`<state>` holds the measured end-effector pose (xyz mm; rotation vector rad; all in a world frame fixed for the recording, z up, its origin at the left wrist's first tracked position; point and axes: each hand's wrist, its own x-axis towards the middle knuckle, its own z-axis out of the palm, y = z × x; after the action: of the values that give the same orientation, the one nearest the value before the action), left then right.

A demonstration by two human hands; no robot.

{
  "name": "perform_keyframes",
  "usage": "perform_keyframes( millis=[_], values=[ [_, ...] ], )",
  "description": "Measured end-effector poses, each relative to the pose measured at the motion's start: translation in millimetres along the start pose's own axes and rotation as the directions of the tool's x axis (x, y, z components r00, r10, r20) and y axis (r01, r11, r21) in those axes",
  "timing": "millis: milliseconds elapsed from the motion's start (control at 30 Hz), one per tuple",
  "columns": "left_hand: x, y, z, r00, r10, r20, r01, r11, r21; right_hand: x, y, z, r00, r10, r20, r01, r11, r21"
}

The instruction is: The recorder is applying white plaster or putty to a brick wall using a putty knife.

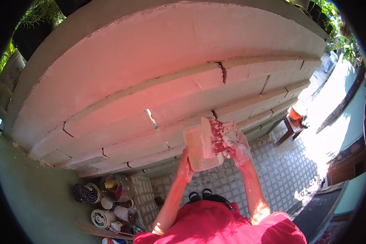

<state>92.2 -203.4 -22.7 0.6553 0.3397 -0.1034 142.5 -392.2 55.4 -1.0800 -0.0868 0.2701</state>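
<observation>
Left grip (185, 168) clasps a pale rectangular tub (194, 144); right grip (239, 153) curls closed round a smeared red scraper (216, 138).

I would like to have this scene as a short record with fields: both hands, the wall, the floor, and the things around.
Left hand: holds the side of a rectangular plastic tub
Right hand: holds a red spreader smeared with whitish material, in front of the tub's right part
Wall: pale, with ledges and dark gaps
Floor: patterned tiles
Lower left: buckets
Right: orange container on a stool
</observation>
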Motion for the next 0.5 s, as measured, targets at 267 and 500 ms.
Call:
perform_keyframes(
  millis=[267,500],
  values=[
    [4.6,20.9,14.7,0.999,0.023,0.045,-0.025,0.998,0.049,50.2,-72.8,31.7,0.922,-0.387,0.013,0.387,0.921,-0.04],
    [4.9,19.7,20.4,0.996,0.069,0.051,-0.073,0.993,0.092,152.6,-153.4,34.7,0.637,-0.767,-0.082,0.719,0.629,-0.297]
  ],
)
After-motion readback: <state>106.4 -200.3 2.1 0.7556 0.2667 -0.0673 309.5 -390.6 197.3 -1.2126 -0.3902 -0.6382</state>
